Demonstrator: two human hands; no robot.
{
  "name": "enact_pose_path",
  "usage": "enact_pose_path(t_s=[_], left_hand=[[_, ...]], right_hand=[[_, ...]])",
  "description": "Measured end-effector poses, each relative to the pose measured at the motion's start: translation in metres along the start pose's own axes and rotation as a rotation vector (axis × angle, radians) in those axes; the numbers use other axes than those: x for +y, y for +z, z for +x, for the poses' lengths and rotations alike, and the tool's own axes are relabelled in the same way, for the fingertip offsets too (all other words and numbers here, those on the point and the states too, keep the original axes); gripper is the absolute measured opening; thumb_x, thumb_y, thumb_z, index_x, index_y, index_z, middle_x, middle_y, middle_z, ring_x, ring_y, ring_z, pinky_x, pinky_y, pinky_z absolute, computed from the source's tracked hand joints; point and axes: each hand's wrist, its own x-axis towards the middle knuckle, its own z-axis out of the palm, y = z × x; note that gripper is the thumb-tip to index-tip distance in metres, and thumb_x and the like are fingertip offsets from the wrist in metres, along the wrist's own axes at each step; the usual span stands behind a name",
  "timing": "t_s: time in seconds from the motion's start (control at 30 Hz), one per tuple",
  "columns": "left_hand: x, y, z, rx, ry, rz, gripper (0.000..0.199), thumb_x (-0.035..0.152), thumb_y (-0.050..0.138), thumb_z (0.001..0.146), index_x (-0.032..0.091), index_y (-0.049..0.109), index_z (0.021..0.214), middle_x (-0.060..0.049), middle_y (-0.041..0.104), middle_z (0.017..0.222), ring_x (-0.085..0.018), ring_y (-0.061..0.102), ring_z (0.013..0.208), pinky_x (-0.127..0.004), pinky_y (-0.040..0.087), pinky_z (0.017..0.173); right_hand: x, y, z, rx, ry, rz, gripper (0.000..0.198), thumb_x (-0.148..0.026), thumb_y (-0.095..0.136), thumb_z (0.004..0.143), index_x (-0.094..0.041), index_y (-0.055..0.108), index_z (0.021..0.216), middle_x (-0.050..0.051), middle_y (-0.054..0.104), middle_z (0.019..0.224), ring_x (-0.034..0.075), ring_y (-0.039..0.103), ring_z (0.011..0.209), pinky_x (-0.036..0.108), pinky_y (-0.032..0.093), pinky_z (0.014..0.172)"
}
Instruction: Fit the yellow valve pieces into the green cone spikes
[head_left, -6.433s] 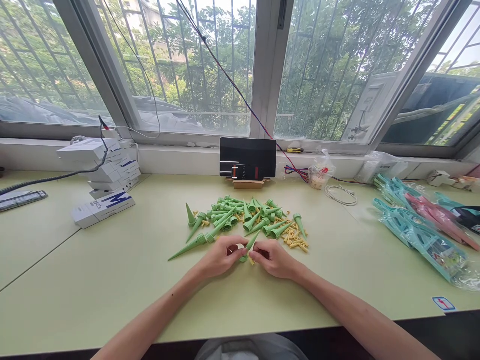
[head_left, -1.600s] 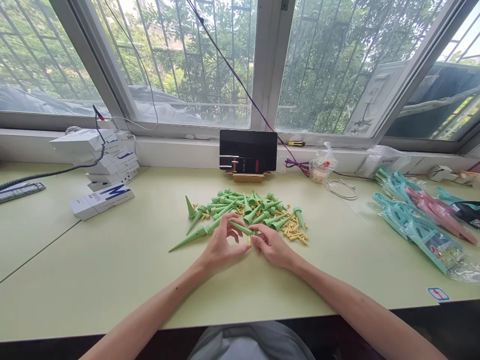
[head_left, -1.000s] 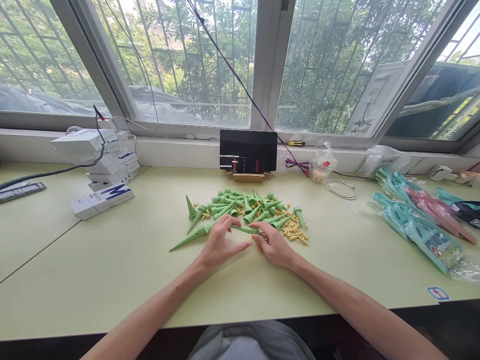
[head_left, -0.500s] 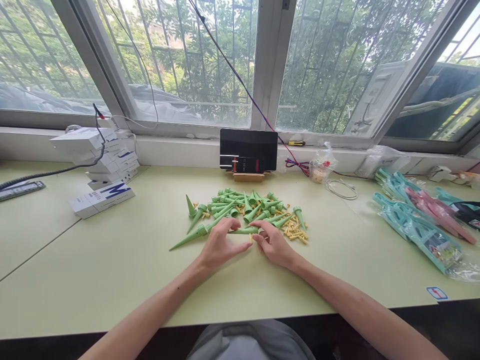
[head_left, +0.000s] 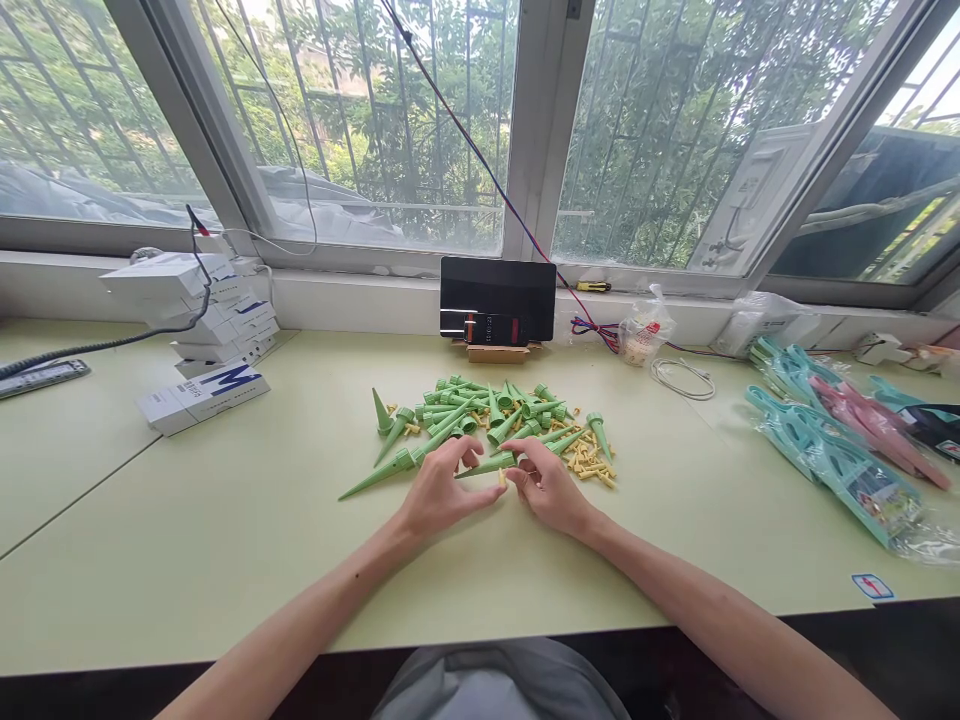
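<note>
Left hand (head_left: 441, 488): its grip is spread wide. The fingers bend over on the far side, and the thumb points across and touches the little yellow peg.
Right hand (head_left: 553, 490): its grip is pinching the wide end of one green spike. The thumb is right beside the little yellow peg.
Green spike (head_left: 484, 466): it lies sideways between the two hands, with its thin end pointing toward the left fingers.
Little yellow peg (head_left: 502, 478): it is up on end between the two thumb tips, just on the near side of the spike. I can't tell which thumb holds it up.
Green pile (head_left: 495, 405): lots more spikes lie in a heap past the hands, some on top of others.
Long green piece (head_left: 375, 480): it lies at the left of the heap, with its point toward me.
Yellow pegs (head_left: 592, 470): many are in a bunch by the right side of the heap, and some peek out among the spikes.
Desk (head_left: 225, 560): it is pale green and carries all of this.
Black screen (head_left: 498, 285): it leans up behind the heap, with a phone (head_left: 491, 328) in front.
White boxes (head_left: 225, 330): they are stacked near the window, over on the left.
</note>
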Motion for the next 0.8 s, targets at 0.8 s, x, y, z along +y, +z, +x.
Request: enact_pose_path(t_s=[0.8], left_hand=[[0.0003, 0.0053, -0.0082, 0.005, 0.205, -0.073, 0.056, 0.024, 0.071, 0.073, 0.025, 0.042, 0.121, 0.009, 0.048, 0.069, -0.008, 0.047, 0.053, -0.018, 0.041, 0.05]], right_hand=[[-0.003, 0.0056, -0.0062, 0.061, -0.289, -0.038, 0.03, -0.027, 0.048, 0.102, -0.027, 0.053, 0.131, 0.007, 0.056, 0.108, 0.011, 0.053, 0.062, 0.029, 0.052, 0.061]])
